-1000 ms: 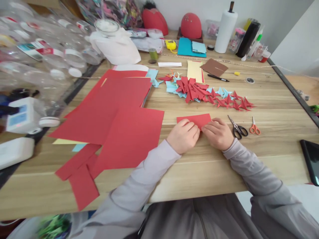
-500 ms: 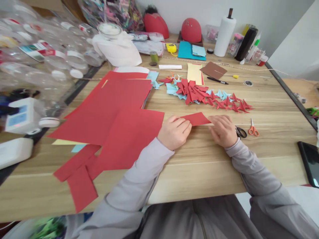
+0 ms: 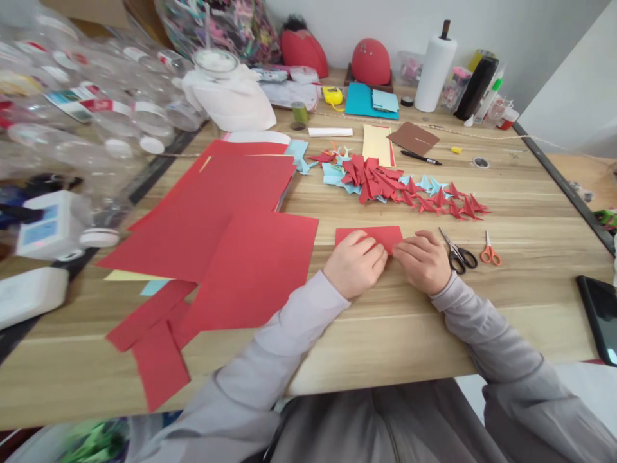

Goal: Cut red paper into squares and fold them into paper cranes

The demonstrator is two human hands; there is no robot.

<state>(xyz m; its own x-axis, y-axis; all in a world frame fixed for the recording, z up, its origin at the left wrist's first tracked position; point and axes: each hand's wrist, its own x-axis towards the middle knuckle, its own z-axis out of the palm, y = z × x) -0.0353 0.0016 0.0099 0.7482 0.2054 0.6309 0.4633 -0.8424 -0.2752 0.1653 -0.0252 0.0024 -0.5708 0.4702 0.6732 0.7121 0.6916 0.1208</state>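
A small folded piece of red paper lies on the table in front of me. My left hand is closed over its near left edge, fingers curled down onto it. At the near right corner, my right hand pinches the same paper, its thumb and fingertips together. The undersides of both hands are hidden. Just right of my right hand lie black-handled scissors and small orange scissors. Beyond the paper sits a pile of folded red paper pieces, mixed with light blue ones.
Large red sheets cover the table's left side, with red strips near the front edge. Plastic bottles crowd the far left. A phone rests at the right edge; a black pen and brown paper lie farther back.
The red paper has turned so its long edge runs level with me. My hands have come closer together, the left moving right. The black scissors are now more fully visible.
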